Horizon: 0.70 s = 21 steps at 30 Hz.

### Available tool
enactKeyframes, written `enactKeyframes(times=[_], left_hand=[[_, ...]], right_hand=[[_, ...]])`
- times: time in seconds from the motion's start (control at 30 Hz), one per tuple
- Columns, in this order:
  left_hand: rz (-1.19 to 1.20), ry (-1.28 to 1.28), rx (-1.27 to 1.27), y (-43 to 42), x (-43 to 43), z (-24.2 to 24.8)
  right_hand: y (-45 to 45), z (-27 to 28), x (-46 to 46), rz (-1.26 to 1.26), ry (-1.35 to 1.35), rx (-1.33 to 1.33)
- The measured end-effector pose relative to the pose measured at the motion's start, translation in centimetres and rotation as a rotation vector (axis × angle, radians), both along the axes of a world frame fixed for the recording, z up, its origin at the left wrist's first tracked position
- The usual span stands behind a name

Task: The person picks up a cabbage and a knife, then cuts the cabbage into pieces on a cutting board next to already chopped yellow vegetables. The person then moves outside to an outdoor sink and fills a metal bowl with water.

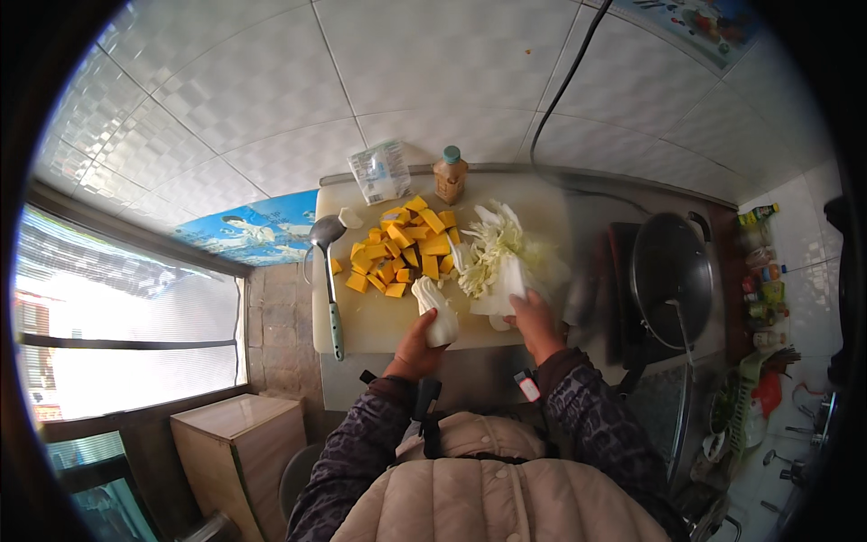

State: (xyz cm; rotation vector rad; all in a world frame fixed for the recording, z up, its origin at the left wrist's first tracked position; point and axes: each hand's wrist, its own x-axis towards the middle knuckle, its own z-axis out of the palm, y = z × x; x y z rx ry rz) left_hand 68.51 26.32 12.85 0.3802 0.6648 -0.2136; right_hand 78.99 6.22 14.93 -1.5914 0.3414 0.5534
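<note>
My left hand (418,345) is closed around a pale cabbage heart (435,315) above the near edge of the white cutting board (379,325). To its right, my right hand (537,324) grips a white cabbage leaf (513,279) between thumb and fingers. Beyond that leaf, loose shredded cabbage (491,247) is heaped on the board. Cut orange pumpkin chunks (399,244) lie piled at the board's middle left. A metal ladle (331,288) with a green handle rests along the left side, beside a small white piece (350,217).
A plastic bottle (450,177) and a plastic packet (381,173) stand by the tiled wall. At the right are a dark wok (670,281), seasoning bottles (769,274) and a green basket (745,400). A black cable (565,88) hangs down the wall. A wooden cabinet (237,433) stands lower left.
</note>
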Motion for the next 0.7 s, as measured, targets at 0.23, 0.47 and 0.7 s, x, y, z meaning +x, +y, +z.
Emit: enactKeyframes(times=[0.23, 0.47, 0.7], left_hand=[[-0.354, -0.141, 0.654, -0.4, -1.4, 0.4], [-0.437, -0.277, 1.252, -3.2, -2.2, 1.9], [-0.524, -0.313, 1.061, -2.5, -2.1, 0.9]], right_hand=[[2.3, 0.1, -4.2, 0.276, -0.918, -0.521], [4.0, 1.4, -6.2, 0.444, -0.247, -0.326], [3.1, 2.2, -5.8, 0.399, -0.284, -0.176]])
